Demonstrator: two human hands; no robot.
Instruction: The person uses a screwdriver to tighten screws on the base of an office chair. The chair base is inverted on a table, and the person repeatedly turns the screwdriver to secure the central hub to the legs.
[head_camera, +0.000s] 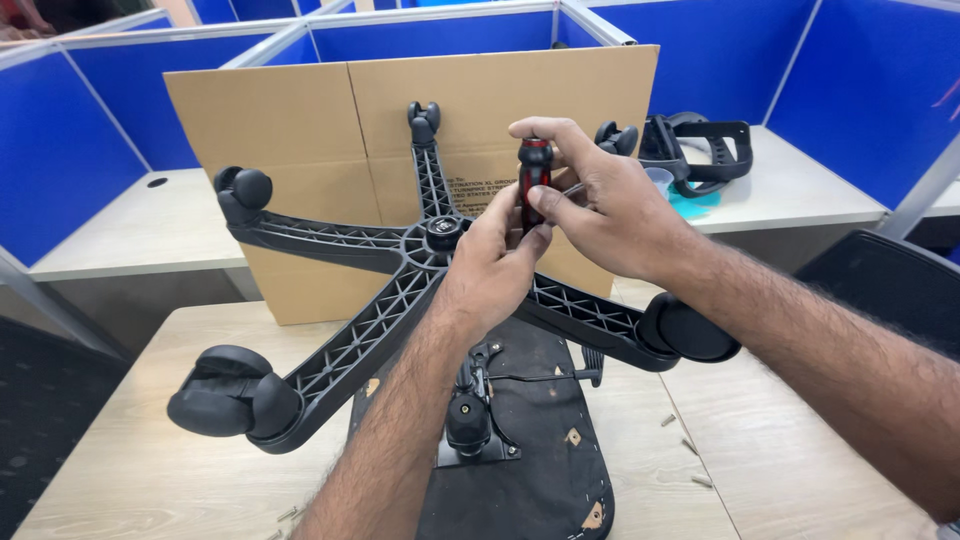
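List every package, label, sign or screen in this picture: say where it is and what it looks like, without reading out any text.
Cardboard box: opened flat, standing behind the chair base on the table; plain brown, wide, creased down the middle.
Printed label: small block of dark print on the box, partly hidden by the hands.
No signs or screens.

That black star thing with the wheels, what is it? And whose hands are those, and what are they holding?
The picture comes from a camera worn on a person's head, looking down, so the two hands are that person's own. The black star is the base of an office chair, turned upside down, with a wheel at the end of each arm. It sits on the chair's black seat, which lies upside down on a light wooden table. The left hand and right hand both grip a small screwdriver with a red and black handle. A few loose screws lie on the table, and a big cardboard box stands behind.
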